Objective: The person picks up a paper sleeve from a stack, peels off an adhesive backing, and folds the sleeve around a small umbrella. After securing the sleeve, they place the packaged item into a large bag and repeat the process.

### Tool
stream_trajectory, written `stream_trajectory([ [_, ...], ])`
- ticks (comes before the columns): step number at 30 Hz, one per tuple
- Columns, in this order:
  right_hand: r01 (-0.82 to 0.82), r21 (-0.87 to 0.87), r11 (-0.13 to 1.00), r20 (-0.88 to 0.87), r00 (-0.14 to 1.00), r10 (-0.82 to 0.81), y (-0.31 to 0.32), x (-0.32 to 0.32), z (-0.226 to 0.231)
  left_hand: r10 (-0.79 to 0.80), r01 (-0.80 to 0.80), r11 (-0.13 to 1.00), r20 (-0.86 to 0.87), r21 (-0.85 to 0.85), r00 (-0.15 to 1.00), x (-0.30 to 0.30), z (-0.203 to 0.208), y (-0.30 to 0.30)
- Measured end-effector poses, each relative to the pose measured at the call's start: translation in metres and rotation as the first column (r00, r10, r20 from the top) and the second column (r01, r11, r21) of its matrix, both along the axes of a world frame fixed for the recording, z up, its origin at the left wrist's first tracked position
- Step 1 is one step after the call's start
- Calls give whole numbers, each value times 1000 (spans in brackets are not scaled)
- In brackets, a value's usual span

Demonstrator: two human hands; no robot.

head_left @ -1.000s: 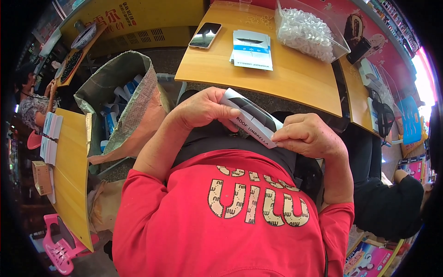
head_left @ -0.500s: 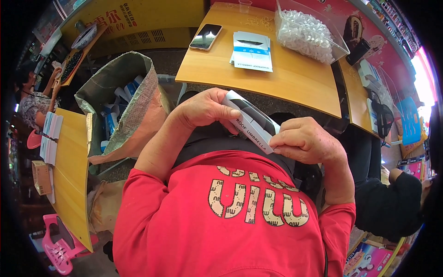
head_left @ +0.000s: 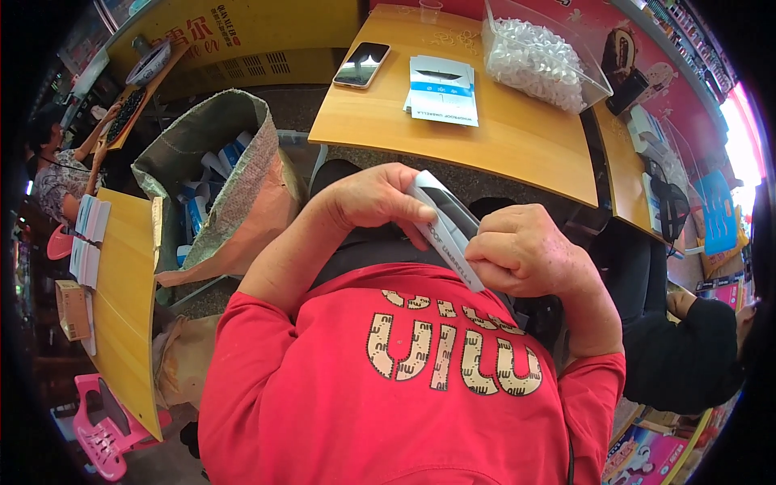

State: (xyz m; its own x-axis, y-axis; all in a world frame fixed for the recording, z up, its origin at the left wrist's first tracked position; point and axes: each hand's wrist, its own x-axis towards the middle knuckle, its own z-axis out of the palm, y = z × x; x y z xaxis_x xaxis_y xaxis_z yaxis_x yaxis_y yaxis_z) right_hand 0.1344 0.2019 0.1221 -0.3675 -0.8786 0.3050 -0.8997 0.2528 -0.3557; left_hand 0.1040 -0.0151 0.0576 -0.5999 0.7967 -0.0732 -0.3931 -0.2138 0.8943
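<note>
In front of my waist, a white card printed with a dark umbrella is bent into a curl, slanting from upper left down to lower right. My left hand grips its upper end, the thumb lying on the near side and the fingers behind. At the lower end, the curled fingers of my right hand pinch the card's right edge. A flat stack of similar cards, white with a blue band, lies on the wooden table ahead.
A phone and a clear bin of curly white pieces rest on the table. On the left, an open woven sack holds rolled cards. Another person sits far left; a black sleeve shows at right.
Both hands have shifted slightly, the left one to the right with the card. The card now slants more steeply and looks more tightly curled. The right fingers have folded in further.
</note>
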Motion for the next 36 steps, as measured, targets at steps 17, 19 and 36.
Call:
stream_trajectory([
  [17,338,-333,880,127,941,-313,24,30,1,256,-343,939,-650,-7,716,26,40,-26],
  [19,304,-366,880,89,952,-292,24,32,-4,232,-370,929,-763,-9,603,32,48,-26],
  [36,130,-176,976,-77,986,-145,22,24,-2,183,-181,982,-547,59,817,6,32,-21],
])
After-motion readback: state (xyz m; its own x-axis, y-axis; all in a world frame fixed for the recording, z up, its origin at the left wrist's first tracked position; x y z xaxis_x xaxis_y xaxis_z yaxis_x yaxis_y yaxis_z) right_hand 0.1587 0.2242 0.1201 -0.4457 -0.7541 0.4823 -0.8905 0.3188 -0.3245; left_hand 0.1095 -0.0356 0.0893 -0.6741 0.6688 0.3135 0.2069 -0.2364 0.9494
